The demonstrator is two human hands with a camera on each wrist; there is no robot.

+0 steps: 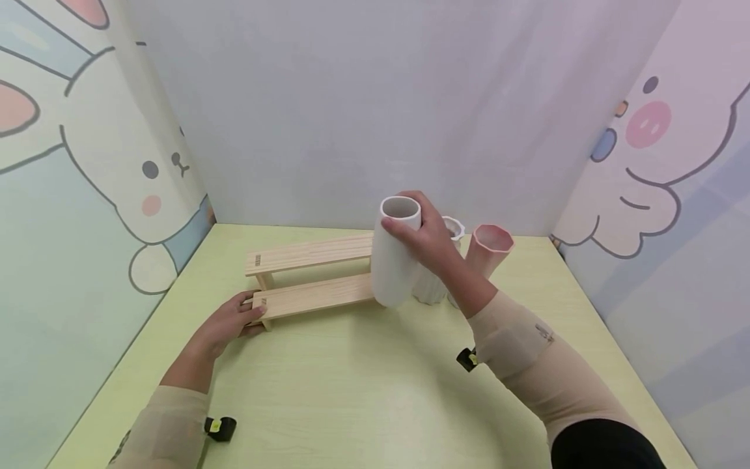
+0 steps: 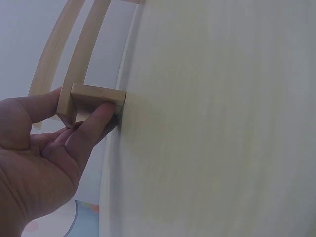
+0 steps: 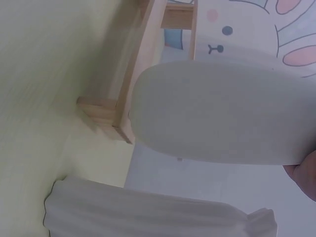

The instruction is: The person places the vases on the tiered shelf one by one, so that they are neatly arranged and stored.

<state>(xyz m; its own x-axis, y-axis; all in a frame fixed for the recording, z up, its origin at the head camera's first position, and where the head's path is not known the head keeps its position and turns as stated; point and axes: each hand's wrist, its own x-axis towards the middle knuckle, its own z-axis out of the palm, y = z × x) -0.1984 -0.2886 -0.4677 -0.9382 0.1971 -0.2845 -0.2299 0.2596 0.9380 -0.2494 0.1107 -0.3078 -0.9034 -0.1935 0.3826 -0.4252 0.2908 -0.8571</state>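
Now, shelf (image 1: 319,295): two-tiered.
Vase (image 1: 392,264): before shelf's right end, contact unclear; seemingly mid-placing, next calling for level set-down.
Pink vase (image 1: 486,251), fluted vase (image 1: 430,288): right of shelf.
Right hand (image 1: 430,238): clasped round vase's top.
Left hand (image 1: 227,321): clamped on shelf's left end.

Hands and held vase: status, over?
Left hand grips wooden rack, left end. Right hand holds smooth white vase, mouth up. Nearby: fluted white vase, pink vase, to its right.

Head view looks forward and down, farthest off; wrist views look from close by, turned sideways. Both wrist views share the wooden rack (image 2: 85,52), upper left.
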